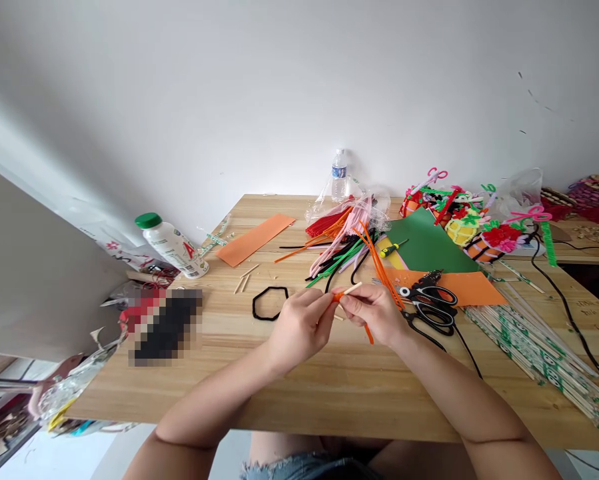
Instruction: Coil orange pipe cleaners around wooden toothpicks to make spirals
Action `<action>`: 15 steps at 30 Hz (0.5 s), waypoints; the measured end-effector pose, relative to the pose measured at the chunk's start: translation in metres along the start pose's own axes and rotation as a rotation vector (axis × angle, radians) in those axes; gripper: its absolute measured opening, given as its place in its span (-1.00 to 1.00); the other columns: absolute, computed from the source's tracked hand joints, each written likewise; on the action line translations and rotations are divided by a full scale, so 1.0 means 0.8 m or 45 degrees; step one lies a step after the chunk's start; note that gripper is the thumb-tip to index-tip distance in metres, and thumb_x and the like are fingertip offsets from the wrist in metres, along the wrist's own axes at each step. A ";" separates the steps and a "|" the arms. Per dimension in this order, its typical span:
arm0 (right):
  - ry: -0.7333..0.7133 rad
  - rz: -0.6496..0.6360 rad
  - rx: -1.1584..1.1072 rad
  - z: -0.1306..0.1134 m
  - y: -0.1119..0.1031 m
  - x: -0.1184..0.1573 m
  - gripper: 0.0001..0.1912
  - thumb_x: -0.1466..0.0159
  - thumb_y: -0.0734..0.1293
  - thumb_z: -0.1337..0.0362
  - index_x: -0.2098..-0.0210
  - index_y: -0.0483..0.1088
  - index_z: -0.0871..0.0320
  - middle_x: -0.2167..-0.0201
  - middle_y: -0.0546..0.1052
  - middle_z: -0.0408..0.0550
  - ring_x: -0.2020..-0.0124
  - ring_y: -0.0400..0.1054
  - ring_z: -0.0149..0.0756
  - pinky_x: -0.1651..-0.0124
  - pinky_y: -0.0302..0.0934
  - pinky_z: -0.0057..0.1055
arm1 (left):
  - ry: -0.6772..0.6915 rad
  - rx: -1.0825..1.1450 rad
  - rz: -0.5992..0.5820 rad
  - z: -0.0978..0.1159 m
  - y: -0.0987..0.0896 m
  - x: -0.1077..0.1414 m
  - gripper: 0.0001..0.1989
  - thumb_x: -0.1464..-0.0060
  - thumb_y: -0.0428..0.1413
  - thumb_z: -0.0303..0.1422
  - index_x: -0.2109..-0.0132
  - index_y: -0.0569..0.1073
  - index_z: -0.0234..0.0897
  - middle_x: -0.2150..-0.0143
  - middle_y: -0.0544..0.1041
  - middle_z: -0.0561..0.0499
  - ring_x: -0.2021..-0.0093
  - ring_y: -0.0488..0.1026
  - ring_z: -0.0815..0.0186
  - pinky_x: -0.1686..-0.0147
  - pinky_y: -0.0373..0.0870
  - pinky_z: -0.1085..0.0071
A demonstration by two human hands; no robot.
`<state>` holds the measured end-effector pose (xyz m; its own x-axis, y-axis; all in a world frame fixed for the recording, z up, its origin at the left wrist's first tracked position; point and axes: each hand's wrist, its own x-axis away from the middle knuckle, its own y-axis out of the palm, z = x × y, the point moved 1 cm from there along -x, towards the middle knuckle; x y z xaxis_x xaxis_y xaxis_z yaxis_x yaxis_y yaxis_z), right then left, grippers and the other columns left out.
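Observation:
Above the table's middle, my left hand (302, 327) pinches a short pale wooden stick (352, 289) where an orange pipe cleaner (337, 297) wraps around it. My right hand (374, 315) is closed at the same spot, its thumb and fingers on the orange pipe cleaner, whose loose end (369, 335) hangs below the fingers. The fingertips partly hide the wrapped part. Left of my hands lies a black pipe cleaner bent into a closed, many-sided ring (270, 303). Short pieces of stick (244, 280) lie beyond it.
Black-handled scissors (432, 303), wrapped chopsticks (534, 350) and a green sheet (429, 237) lie to the right. Loose pipe cleaners (346, 233), a yellow screwdriver (393, 249) and a water bottle (339, 173) are behind. A white bottle (174, 247) stands left; finished crafts (494, 243) sit back right.

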<state>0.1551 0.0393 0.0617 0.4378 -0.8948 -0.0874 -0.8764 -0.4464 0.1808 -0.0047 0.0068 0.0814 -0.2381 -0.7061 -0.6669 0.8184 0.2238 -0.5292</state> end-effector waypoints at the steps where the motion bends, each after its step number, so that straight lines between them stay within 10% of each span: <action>1: -0.004 -0.006 -0.024 0.001 -0.001 0.000 -0.70 -0.14 0.45 0.09 0.28 0.58 0.21 0.64 0.27 -0.22 0.65 0.00 -0.57 0.64 -0.14 -0.56 | 0.022 -0.033 0.043 0.000 0.001 0.000 -0.72 -0.22 -0.02 -0.38 0.43 0.44 -0.32 0.56 0.29 0.04 0.52 0.18 0.40 0.48 0.15 0.44; 4: -0.062 -0.014 -0.003 -0.003 -0.003 0.003 -0.72 -0.16 0.44 0.12 0.24 0.58 0.18 0.65 0.29 -0.22 0.65 0.01 -0.57 0.63 -0.14 -0.56 | -0.151 0.284 -0.148 -0.005 -0.001 -0.004 -0.71 -0.20 0.01 -0.27 0.41 0.46 -0.33 0.54 0.31 0.02 0.51 0.22 0.40 0.49 0.18 0.45; 9: -0.166 -0.153 0.091 -0.017 -0.003 0.008 -0.72 -0.20 0.41 0.13 0.23 0.59 0.21 0.62 0.40 -0.13 0.60 0.11 -0.51 0.59 -0.04 -0.53 | -0.920 1.430 -0.839 -0.015 -0.004 -0.010 -0.52 -0.11 0.01 0.03 0.37 0.44 -0.37 0.64 0.25 0.08 0.65 0.19 0.41 0.70 0.07 0.50; 12: -0.161 -0.063 0.157 -0.021 -0.001 0.008 -0.71 -0.17 0.42 0.12 0.26 0.58 0.23 0.58 0.43 -0.10 0.59 0.13 -0.49 0.58 -0.02 -0.52 | -0.902 1.376 -0.670 -0.018 -0.001 -0.010 -0.56 -0.06 0.11 -0.02 0.40 0.46 -0.38 0.64 0.22 0.10 0.64 0.15 0.45 0.68 0.05 0.51; 15: -0.105 0.052 0.120 -0.017 0.003 0.004 -0.70 -0.14 0.43 0.10 0.31 0.58 0.24 0.64 0.33 -0.18 0.63 0.05 -0.54 0.62 -0.10 -0.54 | -0.484 0.738 -0.314 -0.016 0.004 -0.006 -0.64 -0.15 0.08 -0.15 0.41 0.50 -0.37 0.59 0.29 0.05 0.56 0.20 0.42 0.56 0.15 0.46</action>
<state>0.1576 0.0353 0.0753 0.3871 -0.9076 -0.1627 -0.9097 -0.4047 0.0934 -0.0074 0.0195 0.0763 -0.3394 -0.8978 -0.2806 0.9347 -0.2883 -0.2080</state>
